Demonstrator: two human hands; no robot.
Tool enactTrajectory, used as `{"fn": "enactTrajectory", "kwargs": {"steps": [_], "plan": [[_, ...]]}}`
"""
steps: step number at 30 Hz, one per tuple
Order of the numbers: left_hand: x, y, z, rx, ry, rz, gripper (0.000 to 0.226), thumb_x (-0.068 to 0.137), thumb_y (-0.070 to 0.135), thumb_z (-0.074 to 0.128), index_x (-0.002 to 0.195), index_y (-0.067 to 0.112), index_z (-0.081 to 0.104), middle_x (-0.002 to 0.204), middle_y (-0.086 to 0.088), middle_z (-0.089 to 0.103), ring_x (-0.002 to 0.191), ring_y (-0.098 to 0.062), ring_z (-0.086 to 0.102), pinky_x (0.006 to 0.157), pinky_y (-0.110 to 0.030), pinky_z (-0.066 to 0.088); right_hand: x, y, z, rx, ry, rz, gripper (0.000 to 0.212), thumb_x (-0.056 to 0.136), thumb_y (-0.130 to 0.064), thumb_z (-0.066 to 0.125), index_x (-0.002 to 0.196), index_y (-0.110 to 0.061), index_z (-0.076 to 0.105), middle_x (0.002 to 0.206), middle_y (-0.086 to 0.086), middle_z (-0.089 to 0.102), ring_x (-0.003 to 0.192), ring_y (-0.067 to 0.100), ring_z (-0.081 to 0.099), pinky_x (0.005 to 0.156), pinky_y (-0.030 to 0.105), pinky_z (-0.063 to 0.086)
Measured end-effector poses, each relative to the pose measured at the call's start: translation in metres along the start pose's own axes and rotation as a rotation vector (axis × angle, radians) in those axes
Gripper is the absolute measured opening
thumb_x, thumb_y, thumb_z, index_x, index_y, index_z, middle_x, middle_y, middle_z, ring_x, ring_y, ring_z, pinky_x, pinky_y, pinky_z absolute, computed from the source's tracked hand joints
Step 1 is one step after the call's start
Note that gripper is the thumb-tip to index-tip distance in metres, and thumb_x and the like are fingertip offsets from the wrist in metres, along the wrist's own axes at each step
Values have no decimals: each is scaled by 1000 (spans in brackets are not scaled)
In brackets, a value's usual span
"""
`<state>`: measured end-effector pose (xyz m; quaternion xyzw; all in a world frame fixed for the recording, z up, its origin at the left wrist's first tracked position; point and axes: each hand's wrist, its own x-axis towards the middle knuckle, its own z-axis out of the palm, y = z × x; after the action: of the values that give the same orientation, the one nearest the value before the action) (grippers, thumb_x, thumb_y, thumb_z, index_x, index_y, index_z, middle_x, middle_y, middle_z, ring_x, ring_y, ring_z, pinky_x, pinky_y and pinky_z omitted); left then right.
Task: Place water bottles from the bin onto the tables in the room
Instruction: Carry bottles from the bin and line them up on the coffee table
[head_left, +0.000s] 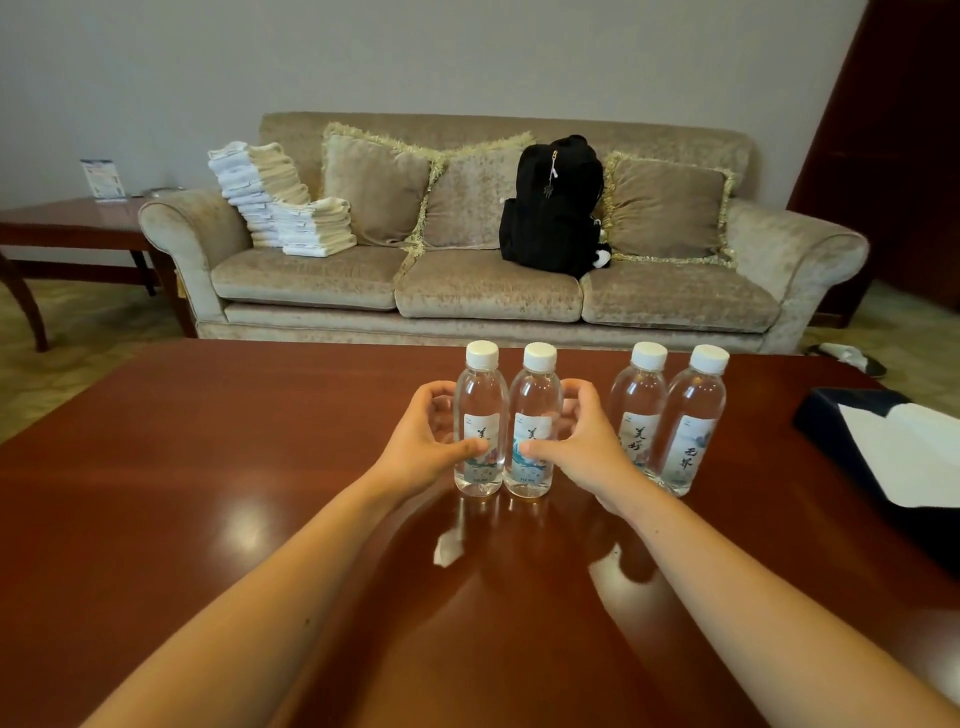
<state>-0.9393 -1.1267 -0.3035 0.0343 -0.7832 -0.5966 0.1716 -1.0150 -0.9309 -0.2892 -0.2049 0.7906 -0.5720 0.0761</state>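
Several clear water bottles with white caps stand upright on a glossy red-brown table (208, 467). My left hand (423, 447) wraps around the leftmost bottle (480, 400), thumb on its label. My right hand (582, 447) grips the second bottle (536, 405) right beside it, the two touching. A separate pair of bottles (640, 410) (696, 415) stands just to the right, untouched. No bin is in view.
A dark box holding white paper (893, 447) lies on the table's right edge. Behind the table is a beige sofa (488, 291) with stacked towels (280, 202), cushions and a black backpack (553, 208). A side table (67, 218) stands at far left.
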Motion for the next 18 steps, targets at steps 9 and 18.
{"fn": "enactTrajectory", "kwargs": {"steps": [9,18], "plan": [[7,51,-10,158,38,64,61,76,26,83,131,21,56,119,8,62,111,-7,58,88,-20,47,3,-68,-29,-247,-69,-110,80,85,-18,78,151,-28,34,130,-7,49,121,13,50,93,31,42],[12,67,-7,274,-4,18,54,79,20,82,127,22,59,106,9,61,103,-9,57,80,-23,44,29,-113,-46,-717,-272,-195,35,80,-21,82,115,-20,75,114,-2,73,105,14,67,98,43,53]]}}
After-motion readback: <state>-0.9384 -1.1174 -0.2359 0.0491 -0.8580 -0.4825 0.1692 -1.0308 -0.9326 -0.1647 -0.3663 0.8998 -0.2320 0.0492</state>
